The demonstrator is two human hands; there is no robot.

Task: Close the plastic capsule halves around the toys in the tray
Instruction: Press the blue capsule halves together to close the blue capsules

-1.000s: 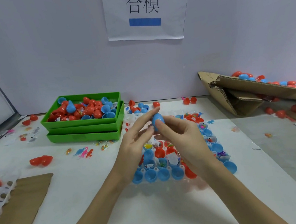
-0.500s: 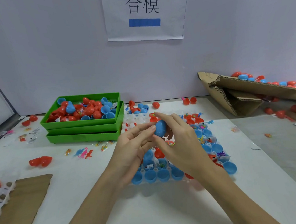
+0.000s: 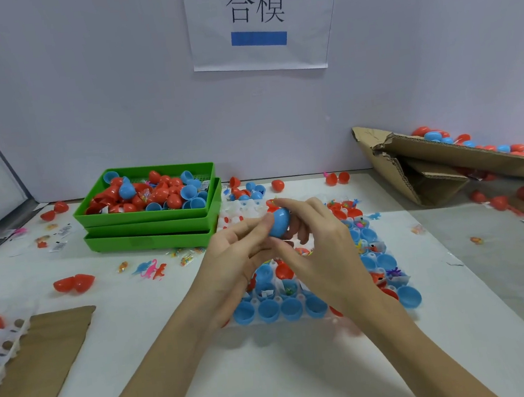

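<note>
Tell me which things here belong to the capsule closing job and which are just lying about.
In the job:
blue capsule, held by right hand and left hand
white tray of blue cups and toys

Lying about:
green bins
cardboard box
cardboard sheet
red capsule
wall sign

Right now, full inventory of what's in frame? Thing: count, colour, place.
blue capsule: one, blue, held above the tray by both hands
tray: one, clear white, table centre, holding blue and red halves with toys
green bins: two stacked, green, back left; top one full of red and blue halves
cardboard box: one, brown, back right, capsules on it
paper sign: one, white, on the wall
loose toys: several, mixed colours, before the bins
left hand: pinches the capsule
right hand: grips the capsule
</note>
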